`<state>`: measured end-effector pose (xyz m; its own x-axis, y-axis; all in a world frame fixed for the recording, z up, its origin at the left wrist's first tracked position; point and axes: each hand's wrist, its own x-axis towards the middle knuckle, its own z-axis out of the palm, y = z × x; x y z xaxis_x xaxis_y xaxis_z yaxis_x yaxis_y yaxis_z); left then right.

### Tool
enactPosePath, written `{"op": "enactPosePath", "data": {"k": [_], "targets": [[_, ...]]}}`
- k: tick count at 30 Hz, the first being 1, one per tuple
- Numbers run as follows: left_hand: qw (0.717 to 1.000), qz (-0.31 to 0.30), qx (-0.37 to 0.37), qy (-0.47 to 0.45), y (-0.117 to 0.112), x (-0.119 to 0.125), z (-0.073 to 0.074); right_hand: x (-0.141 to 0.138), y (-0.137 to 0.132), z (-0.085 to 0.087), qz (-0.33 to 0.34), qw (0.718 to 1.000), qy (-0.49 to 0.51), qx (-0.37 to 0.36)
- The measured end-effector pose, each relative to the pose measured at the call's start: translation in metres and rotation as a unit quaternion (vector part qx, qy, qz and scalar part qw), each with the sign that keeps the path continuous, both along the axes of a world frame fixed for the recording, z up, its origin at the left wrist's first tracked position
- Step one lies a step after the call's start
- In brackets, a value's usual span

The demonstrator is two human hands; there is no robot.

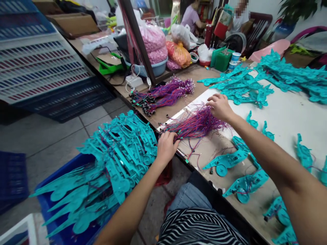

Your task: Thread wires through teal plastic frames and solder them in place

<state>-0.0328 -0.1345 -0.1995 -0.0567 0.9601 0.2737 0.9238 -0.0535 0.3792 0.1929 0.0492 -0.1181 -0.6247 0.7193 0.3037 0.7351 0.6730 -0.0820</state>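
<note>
A loose bundle of purple, red and blue wires [196, 124] lies across the near edge of the table [212, 149]. My left hand [166, 147] is closed on the near end of this bundle at the table's edge. My right hand [219, 106] rests on the far end of the same bundle, fingers curled into the wires. A second wire bundle [163, 95] with small black connectors lies farther back on the table.
A blue bin [63, 234] on the floor at left holds several teal plastic parts [112, 170]. More teal parts [242, 183] lie on the table at right and at the back [288, 76]. Bags of pink pieces [153, 42] and two seated people are at the far end.
</note>
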Motion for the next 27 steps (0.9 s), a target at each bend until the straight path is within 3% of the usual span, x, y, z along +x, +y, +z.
{"op": "enactPosePath", "data": {"k": [2, 4, 8, 10, 13, 15, 17, 19, 23, 25, 27], "targets": [[1.000, -0.013, 0.007, -0.027, -0.001, -0.005, -0.002, -0.015, -0.034, -0.010, 0.061, 0.998, -0.004, 0.012], [0.999, -0.017, 0.015, -0.037, -0.001, -0.008, -0.004, -0.034, -0.072, -0.023, 0.141, 0.988, -0.051, -0.028], [0.999, -0.028, 0.024, -0.029, 0.000, -0.015, -0.007, -0.063, -0.120, -0.049, 0.118, 0.985, -0.105, -0.076], [0.998, -0.041, 0.027, -0.028, 0.003, -0.021, -0.008, -0.063, -0.122, -0.053, 0.095, 0.988, -0.067, -0.104], [0.998, -0.052, 0.029, -0.020, 0.008, -0.031, -0.006, -0.047, -0.108, -0.038, 0.076, 0.976, 0.107, -0.172], [0.998, -0.049, 0.028, -0.003, 0.011, -0.034, -0.001, -0.031, -0.095, -0.019, 0.056, 0.937, 0.265, -0.222], [0.999, -0.028, 0.040, 0.013, 0.010, -0.031, 0.005, -0.015, -0.084, 0.001, 0.026, 0.879, 0.399, -0.258], [0.998, -0.011, 0.062, 0.009, 0.004, -0.020, 0.012, -0.005, -0.078, 0.016, 0.002, 0.836, 0.474, -0.277], [0.994, -0.097, 0.038, -0.034, -0.017, 0.021, 0.018, -0.005, -0.079, 0.023, 0.011, 0.802, 0.500, -0.326], [0.989, -0.137, -0.011, -0.050, -0.026, 0.044, 0.015, -0.014, -0.084, 0.017, 0.031, 0.802, 0.488, -0.343], [0.988, -0.139, -0.043, -0.060, -0.030, 0.062, 0.011, -0.026, -0.091, 0.009, 0.048, 0.820, 0.452, -0.348]]}}
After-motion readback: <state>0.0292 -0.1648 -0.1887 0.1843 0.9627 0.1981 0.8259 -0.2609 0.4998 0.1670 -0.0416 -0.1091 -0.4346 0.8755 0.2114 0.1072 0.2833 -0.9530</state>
